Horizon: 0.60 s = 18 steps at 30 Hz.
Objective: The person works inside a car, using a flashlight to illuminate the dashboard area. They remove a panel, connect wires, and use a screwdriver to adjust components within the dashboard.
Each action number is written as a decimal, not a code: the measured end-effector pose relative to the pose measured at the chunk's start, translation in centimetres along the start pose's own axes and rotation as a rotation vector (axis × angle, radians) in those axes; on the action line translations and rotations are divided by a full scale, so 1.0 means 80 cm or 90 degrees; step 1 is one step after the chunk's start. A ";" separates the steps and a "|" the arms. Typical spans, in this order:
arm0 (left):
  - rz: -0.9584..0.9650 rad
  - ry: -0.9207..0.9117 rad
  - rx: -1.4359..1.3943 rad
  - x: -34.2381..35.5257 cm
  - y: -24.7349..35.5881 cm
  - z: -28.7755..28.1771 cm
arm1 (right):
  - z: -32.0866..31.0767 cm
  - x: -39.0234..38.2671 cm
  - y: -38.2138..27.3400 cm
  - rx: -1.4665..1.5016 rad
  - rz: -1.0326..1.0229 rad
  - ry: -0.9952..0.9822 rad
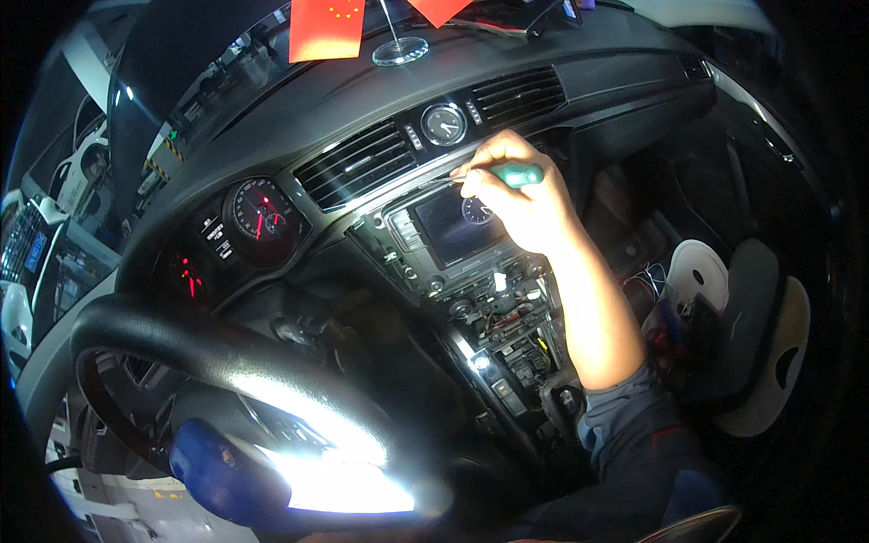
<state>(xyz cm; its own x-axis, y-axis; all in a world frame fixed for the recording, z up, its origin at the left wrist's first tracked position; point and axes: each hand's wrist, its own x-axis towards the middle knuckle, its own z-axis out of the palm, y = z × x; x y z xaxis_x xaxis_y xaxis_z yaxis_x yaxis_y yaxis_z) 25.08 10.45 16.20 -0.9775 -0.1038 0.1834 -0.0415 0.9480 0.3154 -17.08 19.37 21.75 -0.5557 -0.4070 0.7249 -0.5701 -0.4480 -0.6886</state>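
Note:
My right hand point(520, 195) reaches up to the middle of the dashboard, its fingers closed round a screwdriver point(518, 174) with a green handle. The thin shaft points left, towards the upper edge of the dark display unit point(453, 231), just under the air vents point(355, 167). Whether the tip touches that edge I cannot tell. Trim around the display is off, and brackets and screw points show at its sides. Below it the centre console point(516, 326) lies opened up, with bare connectors and wiring. My left hand is out of sight.
The steering wheel point(199, 330) stands at the left, before the lit instrument cluster point(258, 217). A glaring blue-cased lamp point(222, 475) is low left. Removed pale and dark panels point(769, 348) lie at the right. A round clock point(444, 124) and small red flags point(326, 27) are ahead.

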 end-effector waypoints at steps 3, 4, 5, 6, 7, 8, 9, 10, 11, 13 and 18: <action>-0.004 0.001 0.001 0.001 0.000 0.000 | 0.003 0.000 0.000 0.037 0.048 -0.021; -0.004 0.001 0.002 0.001 0.001 -0.001 | 0.003 -0.001 0.000 0.025 0.042 -0.019; -0.004 0.001 0.003 0.001 0.001 -0.001 | 0.003 -0.001 0.000 0.027 0.043 -0.018; -0.006 0.002 0.002 0.001 0.001 -0.001 | 0.003 -0.001 0.000 0.042 0.048 -0.016; -0.008 0.001 0.003 0.001 0.001 -0.001 | 0.002 -0.002 0.001 0.032 0.035 -0.013; -0.010 0.002 0.002 0.001 0.000 -0.002 | 0.001 -0.002 0.002 0.037 0.025 -0.009; -0.010 0.000 0.000 0.001 0.000 -0.002 | 0.000 -0.002 0.003 0.053 0.019 -0.005; -0.012 0.001 0.000 0.001 0.000 -0.003 | -0.002 -0.002 0.004 0.048 0.009 -0.007; -0.013 0.000 0.000 0.001 0.000 -0.003 | -0.003 -0.001 0.005 0.055 0.004 -0.008; -0.015 0.000 0.000 0.001 0.000 -0.003 | -0.005 -0.001 0.006 0.047 -0.014 -0.012; -0.018 -0.001 0.000 0.000 0.001 -0.004 | -0.005 -0.002 0.006 0.107 -0.014 -0.004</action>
<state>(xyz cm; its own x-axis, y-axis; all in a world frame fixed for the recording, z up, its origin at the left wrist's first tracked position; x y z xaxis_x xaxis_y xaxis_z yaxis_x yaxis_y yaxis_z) 25.15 10.40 16.53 -0.9765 -0.1295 0.1725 -0.0686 0.9447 0.3207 -17.45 19.55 21.29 -0.5395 -0.4004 0.7407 -0.4724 -0.5843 -0.6599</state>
